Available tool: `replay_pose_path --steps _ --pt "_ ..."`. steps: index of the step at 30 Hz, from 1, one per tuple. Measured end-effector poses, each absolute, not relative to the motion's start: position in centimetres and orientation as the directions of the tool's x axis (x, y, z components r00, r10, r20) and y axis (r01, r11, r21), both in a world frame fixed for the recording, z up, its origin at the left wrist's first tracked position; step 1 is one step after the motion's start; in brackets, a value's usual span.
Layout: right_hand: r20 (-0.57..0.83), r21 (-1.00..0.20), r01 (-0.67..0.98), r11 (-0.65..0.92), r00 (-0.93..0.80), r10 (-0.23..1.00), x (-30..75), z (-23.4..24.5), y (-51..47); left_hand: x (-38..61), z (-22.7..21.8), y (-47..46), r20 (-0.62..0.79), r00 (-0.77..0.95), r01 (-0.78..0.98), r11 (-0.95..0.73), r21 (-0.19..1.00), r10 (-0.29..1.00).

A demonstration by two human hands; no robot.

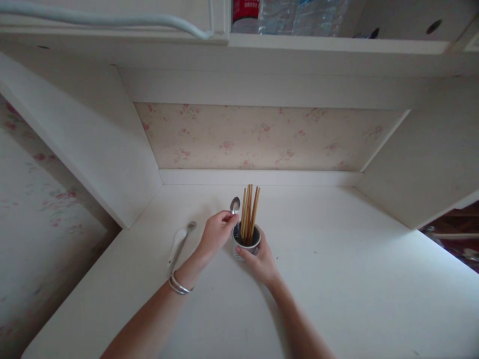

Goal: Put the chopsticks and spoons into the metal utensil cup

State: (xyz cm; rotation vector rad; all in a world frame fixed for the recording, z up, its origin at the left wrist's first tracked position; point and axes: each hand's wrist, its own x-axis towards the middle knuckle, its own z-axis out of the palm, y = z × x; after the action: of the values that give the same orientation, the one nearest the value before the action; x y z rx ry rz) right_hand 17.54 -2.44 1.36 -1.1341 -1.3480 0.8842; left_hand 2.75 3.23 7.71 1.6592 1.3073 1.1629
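Note:
My left hand [219, 230] pinches a metal spoon [235, 205] whose bowl points up; its handle reaches down into a white cup [239, 256]. Several wooden chopsticks [248, 214] stand upright in the cup, just right of the spoon. My right hand [262, 259] is wrapped around the cup's right and near side, with the thumb on the front. To the left of my left hand, a white spoon [175, 247] lies on the desk beside a long-handled metal spoon [191, 226]. My wrist partly hides that metal handle's lower end.
The white desktop [337, 279] runs back to a floral-papered wall panel [262, 134], with white side panels left and right. Above hangs a shelf [337, 46] with plastic bottles [279, 17]. A white cable [112, 19] crosses the top left.

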Motion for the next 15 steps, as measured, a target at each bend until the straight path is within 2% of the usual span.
replay_pose_path --steps 3,5,9,15 --pt "0.271 -0.958 0.108 0.264 0.061 0.961 17.5 1.5 -2.4 2.8 6.0 3.2 0.157 0.108 0.337 -0.185 0.923 0.982" --pt "0.265 -0.961 0.099 0.259 0.052 0.963 17.5 1.4 -2.4 2.6 5.4 3.0 0.117 0.129 0.284 -0.149 0.947 0.985" --pt "0.259 -0.962 0.104 0.252 0.063 0.964 17.6 1.3 -2.4 2.1 4.7 2.1 0.075 0.242 0.081 -0.097 0.992 0.967" --pt "0.273 -0.961 0.044 0.273 0.007 0.962 17.8 1.2 -2.4 2.4 3.2 0.4 0.113 0.458 -0.210 -0.016 0.978 0.882"
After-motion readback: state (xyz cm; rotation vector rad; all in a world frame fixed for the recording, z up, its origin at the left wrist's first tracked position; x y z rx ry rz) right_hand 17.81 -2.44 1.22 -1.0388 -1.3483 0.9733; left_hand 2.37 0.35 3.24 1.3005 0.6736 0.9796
